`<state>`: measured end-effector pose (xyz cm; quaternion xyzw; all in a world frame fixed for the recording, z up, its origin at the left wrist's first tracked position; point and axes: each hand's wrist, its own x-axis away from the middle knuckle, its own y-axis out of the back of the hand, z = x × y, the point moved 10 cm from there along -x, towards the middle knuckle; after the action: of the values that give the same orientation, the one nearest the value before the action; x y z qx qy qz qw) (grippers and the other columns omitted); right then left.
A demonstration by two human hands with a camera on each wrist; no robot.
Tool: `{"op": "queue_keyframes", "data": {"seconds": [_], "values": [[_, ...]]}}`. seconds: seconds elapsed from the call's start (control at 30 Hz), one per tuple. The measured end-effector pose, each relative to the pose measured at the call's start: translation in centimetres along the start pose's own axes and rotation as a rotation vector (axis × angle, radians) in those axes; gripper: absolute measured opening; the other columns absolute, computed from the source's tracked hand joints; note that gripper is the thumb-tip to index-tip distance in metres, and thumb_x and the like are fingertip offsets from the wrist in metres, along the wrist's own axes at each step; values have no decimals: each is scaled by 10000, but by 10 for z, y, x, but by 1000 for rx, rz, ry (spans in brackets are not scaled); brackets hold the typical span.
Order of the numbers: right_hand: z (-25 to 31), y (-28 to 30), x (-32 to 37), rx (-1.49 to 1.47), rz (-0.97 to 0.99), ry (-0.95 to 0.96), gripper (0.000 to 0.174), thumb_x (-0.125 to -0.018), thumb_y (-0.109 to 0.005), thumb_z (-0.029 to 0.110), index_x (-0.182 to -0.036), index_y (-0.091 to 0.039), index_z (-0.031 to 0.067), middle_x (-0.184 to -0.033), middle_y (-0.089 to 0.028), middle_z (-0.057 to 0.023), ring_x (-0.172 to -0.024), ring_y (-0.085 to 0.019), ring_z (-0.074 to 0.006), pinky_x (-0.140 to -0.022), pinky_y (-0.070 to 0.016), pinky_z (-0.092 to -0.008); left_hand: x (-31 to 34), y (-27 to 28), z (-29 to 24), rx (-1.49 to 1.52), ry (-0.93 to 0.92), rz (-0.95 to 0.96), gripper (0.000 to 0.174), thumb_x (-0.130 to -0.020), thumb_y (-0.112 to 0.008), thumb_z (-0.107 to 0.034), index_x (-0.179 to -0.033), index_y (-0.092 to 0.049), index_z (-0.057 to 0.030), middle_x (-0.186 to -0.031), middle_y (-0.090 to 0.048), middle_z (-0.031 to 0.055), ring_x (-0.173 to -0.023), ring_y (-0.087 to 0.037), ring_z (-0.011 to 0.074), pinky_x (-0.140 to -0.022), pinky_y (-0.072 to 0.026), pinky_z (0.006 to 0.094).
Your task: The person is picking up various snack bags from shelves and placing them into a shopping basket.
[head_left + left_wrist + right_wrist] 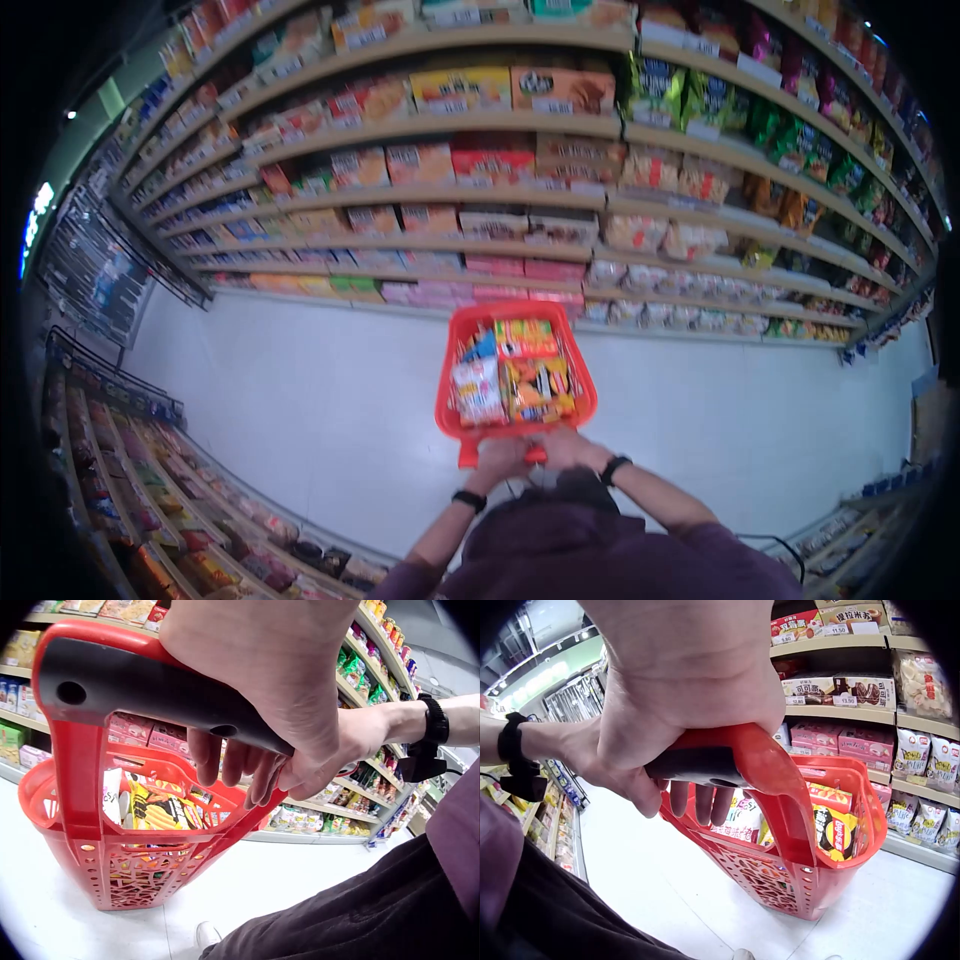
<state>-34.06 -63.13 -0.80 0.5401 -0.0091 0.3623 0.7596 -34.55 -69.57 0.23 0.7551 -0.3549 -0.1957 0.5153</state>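
Left hand (503, 456): curled round the black-gripped handle (165, 691)
Right hand (566, 447): holding that same handle, just beside the left
Red basket (446, 375): before the person, over the pale floor (300, 380); contact unclear
Basket contents: white bag (478, 392), yellow-and-black bag (540, 385)
Ahead: stocked shelves (560, 124)

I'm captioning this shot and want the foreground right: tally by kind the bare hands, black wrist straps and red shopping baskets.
Bare hands: 2 (left hand, right hand)
Black wrist straps: 2 (left strap, right strap)
Red shopping basket: 1
Total: 5
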Motion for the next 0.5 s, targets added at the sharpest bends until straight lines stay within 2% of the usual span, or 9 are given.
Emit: {"op": "queue_keyframes", "data": {"seconds": [0.07,0.1,0.13,0.2,0.27,0.33,0.43,0.5], "values": [[-1,0,1,-47,-63,23,338,-718,-621,339,-963,-690,116,-879,-693,-161,-877,-662,-332,-780,-519,-464,-1,2,-3,25,23,93,344,-779,-632,-349,-1065,-654,-159,-774,-682,112,-672,-676,296,-607,-550,438],[-5,-14,-3,15,63,20,363,-725,-617,343,-1007,-676,122,-879,-694,-166,-869,-664,-336,-779,-519,-466,-2,2,-2,56,26,115,372,-789,-627,-361,-1106,-641,-165,-778,-678,128,-693,-674,312,-628,-550,443],[-2,-11,1,40,162,-10,382,-753,-605,357,-1005,-681,80,-962,-697,-166,-961,-658,-317,-881,-501,-443,-1,-5,1,54,10,64,393,-794,-627,-375,-1131,-633,-172,-776,-677,145,-711,-675,328,-638,-551,447],[-1,-5,3,-13,121,-7,382,-758,-602,363,-995,-681,74,-945,-698,-171,-940,-664,-325,-864,-511,-452,-1,8,-6,76,40,128,435,-816,-608,-355,-1217,-591,-187,-774,-676,159,-705,-678,321,-622,-547,462],[-13,-28,-10,-50,68,27,389,-763,-601,367,-1005,-675,72,-924,-698,-175,-904,-672,-335,-836,-525,-454,-3,8,-9,99,-16,84,389,-796,-629,-387,-1112,-644,-162,-759,-679,156,-697,-677,339,-645,-552,464],[-12,-20,-7,-125,18,47,388,-761,-603,372,-993,-670,68,-900,-699,-173,-855,-675,-342,-775,-534,-468,-3,-19,5,47,5,148,379,-781,-649,-405,-1054,-667,-143,-745,-678,160,-682,-677,339,-654,-560,463],[-19,-22,-8,-170,40,14,393,-776,-608,381,-1027,-671,86,-982,-678,-172,-932,-640,-330,-828,-492,-465,0,-8,1,101,-13,-67,298,-763,-690,-393,-926,-707,-144,-700,-669,122,-590,-647,292,-544,-520,439],[-23,-29,-11,-195,71,-18,397,-785,-611,388,-1050,-672,98,-1037,-665,-171,-983,-616,-322,-864,-464,-463,0,1,-2,92,-8,-51,299,-756,-695,-394,-927,-711,-149,-691,-670,122,-584,-647,294,-549,-524,441]]}}
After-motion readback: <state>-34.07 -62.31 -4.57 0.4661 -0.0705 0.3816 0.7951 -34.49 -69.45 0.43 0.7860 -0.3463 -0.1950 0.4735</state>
